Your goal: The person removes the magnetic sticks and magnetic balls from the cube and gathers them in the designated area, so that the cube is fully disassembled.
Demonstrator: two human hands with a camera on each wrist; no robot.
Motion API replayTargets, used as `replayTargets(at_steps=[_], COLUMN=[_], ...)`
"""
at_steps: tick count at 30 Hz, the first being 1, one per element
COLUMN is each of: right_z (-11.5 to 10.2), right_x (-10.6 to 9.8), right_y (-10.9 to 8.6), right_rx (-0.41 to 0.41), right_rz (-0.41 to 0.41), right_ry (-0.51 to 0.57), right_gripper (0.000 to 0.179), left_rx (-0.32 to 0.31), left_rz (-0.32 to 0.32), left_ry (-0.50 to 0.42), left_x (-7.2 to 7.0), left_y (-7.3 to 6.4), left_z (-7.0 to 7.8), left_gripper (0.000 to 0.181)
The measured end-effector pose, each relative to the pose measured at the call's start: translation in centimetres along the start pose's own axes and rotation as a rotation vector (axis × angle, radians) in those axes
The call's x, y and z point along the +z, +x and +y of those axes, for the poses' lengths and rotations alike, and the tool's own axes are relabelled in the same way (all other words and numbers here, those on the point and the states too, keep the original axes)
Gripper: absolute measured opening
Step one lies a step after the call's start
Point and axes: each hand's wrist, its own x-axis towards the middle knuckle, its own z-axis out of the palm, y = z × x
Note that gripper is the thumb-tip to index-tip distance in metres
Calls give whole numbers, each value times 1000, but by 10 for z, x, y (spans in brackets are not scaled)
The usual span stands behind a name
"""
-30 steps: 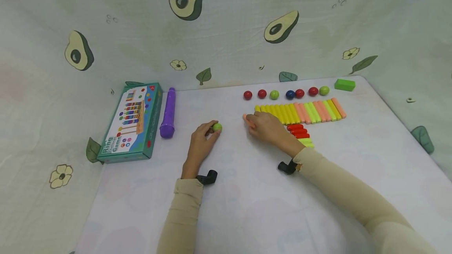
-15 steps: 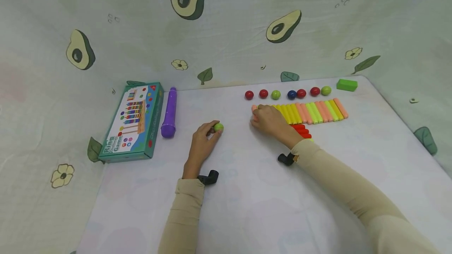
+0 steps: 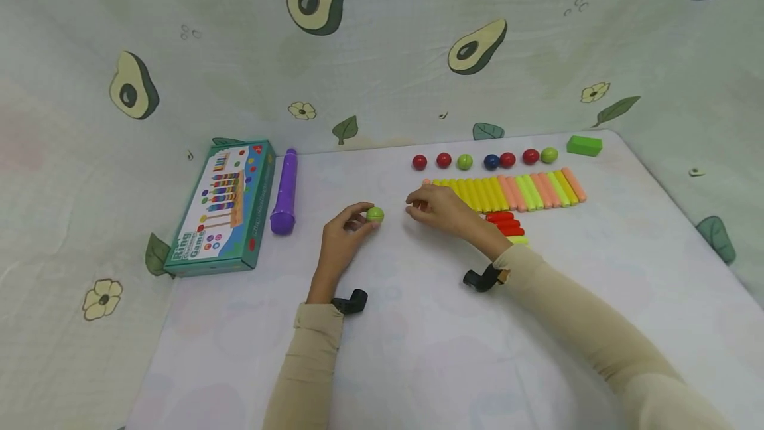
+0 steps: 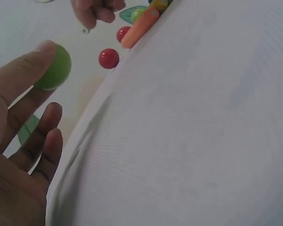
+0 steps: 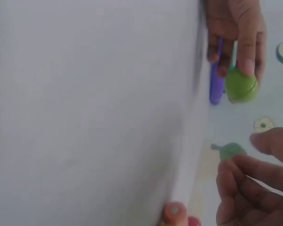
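My left hand (image 3: 345,234) pinches a light green ball (image 3: 375,214) between thumb and fingers; the left wrist view shows the same green ball (image 4: 56,68) at the thumb tip. To the right, my right hand (image 3: 444,211) holds nothing, its fingers loosely bent and pointing toward the ball. Just behind that hand runs a row of coloured sticks (image 3: 486,194), yellow, peach and lime. At the row's left end lies a peach stick (image 4: 140,27), mostly hidden by the right hand in the head view. Several red sticks (image 3: 504,223) lie below the row, beside the right wrist.
Red, green and blue balls (image 3: 444,160) line the back of the table (image 3: 406,350), with a green block (image 3: 584,145) at the back right corner. On the left lie a purple microphone-shaped tube (image 3: 286,191) and a ring game box (image 3: 221,208). A patterned cloth (image 3: 382,71) hangs behind.
My right hand has placed the peach stick at the row's left end, let it go and drawn back leftward. My left hand has shifted slightly right with the green ball.
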Motion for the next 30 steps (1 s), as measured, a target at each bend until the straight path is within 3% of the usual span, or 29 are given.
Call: replayTargets(at_steps=[3, 5, 10, 15, 18, 22, 26, 30], right_z=[-8, -12, -19, -20, -16, -8, 3, 12], right_x=[8, 13, 21, 21, 17, 4, -11, -20], right_y=[5, 7, 11, 14, 20, 32, 48, 65], right_rx=[-3, 10, 58, 127, 130, 101, 85, 81], right_rz=[-31, -52, -85, -140, -112, -2, 38, 48], right_ry=[147, 218, 352, 447, 379, 173, 20, -93], right_gripper=[31, 32, 31, 36, 37, 38, 41, 40], left_rx=[-33, -23, 74, 148, 151, 83, 33, 26], left_rz=[-13, -33, -79, -60, -35, 13, 2, -17], left_ry=[-35, -43, -44, -71, -47, -9, 24, 45], left_x=[-5, -6, 0, 5, 6, 5, 6, 7], left_y=[-3, -3, 0, 2, 5, 5, 3, 4], left_z=[11, 13, 10, 10, 7, 0, -5, -6], left_gripper=[38, 37, 34, 40, 45, 41, 36, 34])
